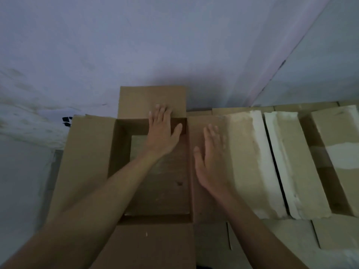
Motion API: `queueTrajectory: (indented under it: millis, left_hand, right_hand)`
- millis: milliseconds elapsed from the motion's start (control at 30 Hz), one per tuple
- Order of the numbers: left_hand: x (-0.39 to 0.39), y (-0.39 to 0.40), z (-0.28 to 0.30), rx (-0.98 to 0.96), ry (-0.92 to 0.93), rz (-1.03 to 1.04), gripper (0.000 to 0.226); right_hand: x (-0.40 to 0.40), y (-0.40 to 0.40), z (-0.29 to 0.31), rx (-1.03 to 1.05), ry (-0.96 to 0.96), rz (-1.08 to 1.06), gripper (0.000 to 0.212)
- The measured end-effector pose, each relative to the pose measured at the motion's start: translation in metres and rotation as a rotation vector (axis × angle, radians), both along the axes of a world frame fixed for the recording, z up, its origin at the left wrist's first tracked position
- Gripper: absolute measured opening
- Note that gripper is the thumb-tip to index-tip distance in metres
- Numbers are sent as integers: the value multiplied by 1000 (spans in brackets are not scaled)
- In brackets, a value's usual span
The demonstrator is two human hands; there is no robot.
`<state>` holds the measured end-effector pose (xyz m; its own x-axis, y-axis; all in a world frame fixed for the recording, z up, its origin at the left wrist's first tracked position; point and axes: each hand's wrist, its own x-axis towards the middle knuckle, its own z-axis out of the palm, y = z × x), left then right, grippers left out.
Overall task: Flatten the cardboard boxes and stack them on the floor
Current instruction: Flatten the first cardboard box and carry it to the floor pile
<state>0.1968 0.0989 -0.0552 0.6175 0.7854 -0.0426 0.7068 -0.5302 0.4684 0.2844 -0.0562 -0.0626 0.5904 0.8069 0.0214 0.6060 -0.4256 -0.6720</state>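
The open cardboard box, standing at centre with four flaps spread, is at the flattening stage: the left hand presses the far flap, the right hand the right flap, fingers straight; collapsing the walls is judged next.

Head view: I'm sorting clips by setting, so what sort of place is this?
Probably a bare storeroom: plain wall, an open box and more cardboard boxes beside it.
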Motion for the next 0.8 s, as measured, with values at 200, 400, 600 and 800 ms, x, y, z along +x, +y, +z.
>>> queueTrajectory:
  millis: [200,400,600,800]
  left_hand:
    - [-14,-118,-5,-483,128,180,65]
    - [-15,-134,-11,-429,161,164,59]
    - [-46,-133,-8,-337,97,220,36]
    - [-85,-128,24,-234,-19,254,31]
  right_hand:
    - [10,-49,-2,20,122,-243,66]
    - [13,-64,-8,36,175,-162,68]
    - [14,-66,-13,-152,-97,-1,66]
    - [-21,-62,-3,-33,-69,128,65]
